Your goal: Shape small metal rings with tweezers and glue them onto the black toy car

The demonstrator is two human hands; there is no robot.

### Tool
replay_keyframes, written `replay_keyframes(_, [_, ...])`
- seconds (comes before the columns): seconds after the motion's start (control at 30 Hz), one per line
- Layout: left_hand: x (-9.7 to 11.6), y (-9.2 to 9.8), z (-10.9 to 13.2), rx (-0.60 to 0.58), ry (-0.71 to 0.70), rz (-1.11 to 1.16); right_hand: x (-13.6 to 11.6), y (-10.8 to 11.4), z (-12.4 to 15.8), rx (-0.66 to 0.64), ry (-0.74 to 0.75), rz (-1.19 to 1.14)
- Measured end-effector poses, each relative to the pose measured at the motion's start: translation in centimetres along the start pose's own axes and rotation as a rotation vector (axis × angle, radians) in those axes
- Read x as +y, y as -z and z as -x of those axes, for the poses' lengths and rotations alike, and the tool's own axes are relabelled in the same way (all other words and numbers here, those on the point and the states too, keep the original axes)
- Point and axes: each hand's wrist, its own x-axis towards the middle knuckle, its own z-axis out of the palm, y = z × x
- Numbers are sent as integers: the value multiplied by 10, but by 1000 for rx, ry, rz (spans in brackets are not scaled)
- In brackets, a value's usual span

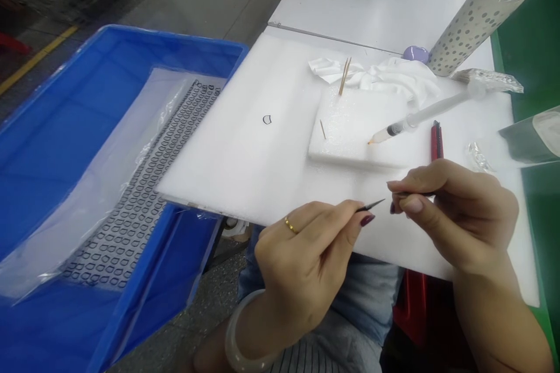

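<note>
My left hand point(310, 245), with a gold ring and a pale bangle, pinches a thin dark pointed tool point(371, 206) whose tip points right. My right hand point(455, 210) is closed on a slim dark item point(409, 194), mostly covered by the fingers. The two hands are close together above the front of the white foam board point(236, 169), with a small gap between them. Behind them a syringe point(420, 116) rests with its orange tip on a small foam block point(350, 122). One small black-outlined shape point(267, 120) lies on the board at the left.
A blue bin point(65, 122) at the left holds a sheet of many black-outlined shapes point(135, 210). Toothpicks point(345, 77), crumpled white cloth point(389, 77), a red cutter point(436, 141), a purple item point(415, 54), a dotted bottle point(475, 26) and a clear container point(531, 139) are behind the hands.
</note>
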Motion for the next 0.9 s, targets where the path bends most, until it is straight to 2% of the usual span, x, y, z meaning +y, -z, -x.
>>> replay_keyframes(0.2, [1,1,0,-12,50,72,3,-4,1,7,105,50])
replay_keyframes(0.63, [0,1,0,-22,47,152,1,-5,1,9,56,31])
replay_keyframes(0.9, [-1,3,0,-56,48,165,1,-5,-1,-11,108,41])
